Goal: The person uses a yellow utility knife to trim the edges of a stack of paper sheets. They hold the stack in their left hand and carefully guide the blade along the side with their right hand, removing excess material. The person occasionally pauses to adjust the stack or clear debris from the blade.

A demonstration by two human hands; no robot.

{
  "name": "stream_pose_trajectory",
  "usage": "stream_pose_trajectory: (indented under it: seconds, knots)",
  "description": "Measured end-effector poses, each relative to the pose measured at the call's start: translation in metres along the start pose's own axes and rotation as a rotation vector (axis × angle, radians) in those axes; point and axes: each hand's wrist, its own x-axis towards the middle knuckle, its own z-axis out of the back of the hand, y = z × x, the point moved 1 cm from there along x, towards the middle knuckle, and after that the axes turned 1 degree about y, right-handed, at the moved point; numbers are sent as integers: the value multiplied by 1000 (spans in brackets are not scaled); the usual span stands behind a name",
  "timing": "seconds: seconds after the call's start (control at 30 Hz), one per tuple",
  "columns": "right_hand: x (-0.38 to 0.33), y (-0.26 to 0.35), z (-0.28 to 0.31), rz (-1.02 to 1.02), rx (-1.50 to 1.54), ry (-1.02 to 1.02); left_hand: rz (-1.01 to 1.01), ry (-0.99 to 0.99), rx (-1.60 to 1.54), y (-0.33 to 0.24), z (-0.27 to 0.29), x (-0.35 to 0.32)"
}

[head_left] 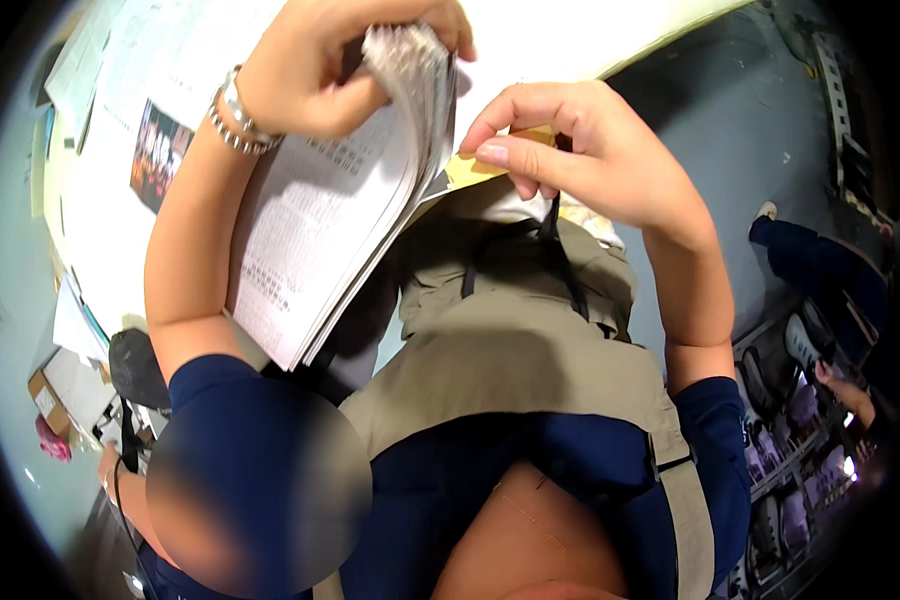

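My left hand (315,85), with a beaded bracelet at its wrist, is closed round the upper part of a folded newspaper (315,230). The pages curl over under its fingers, and the printed lower half hangs past the table edge toward my apron. To the right of the newspaper, my right hand (600,150) is drawn into a pinch, thumb and forefinger close together. Its fingertips hover at or touch a yellow piece (470,172) that looks like paper. Whether anything is held between them is too small to make out. My khaki apron (500,350) lies below both hands.
More printed sheets (120,60) spread over the pale table (570,40). A dark colour picture (160,150) lies beside my left forearm. At left stand a dark rounded object (138,368) and a cardboard box (48,400). Shoe racks (770,470) and another person's arm (850,400) are at right.
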Motion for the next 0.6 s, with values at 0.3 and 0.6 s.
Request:
stream_pose_trajectory:
  seconds: [0.3, 0.6]
  knots:
    - [-6, -10, -104, -15, 29, 165, -122, -342, -621, 34, -3, -20]
    - [-9, -18, -127, 301, -80, 315, 74, -208, -504, 34, 18, -34]
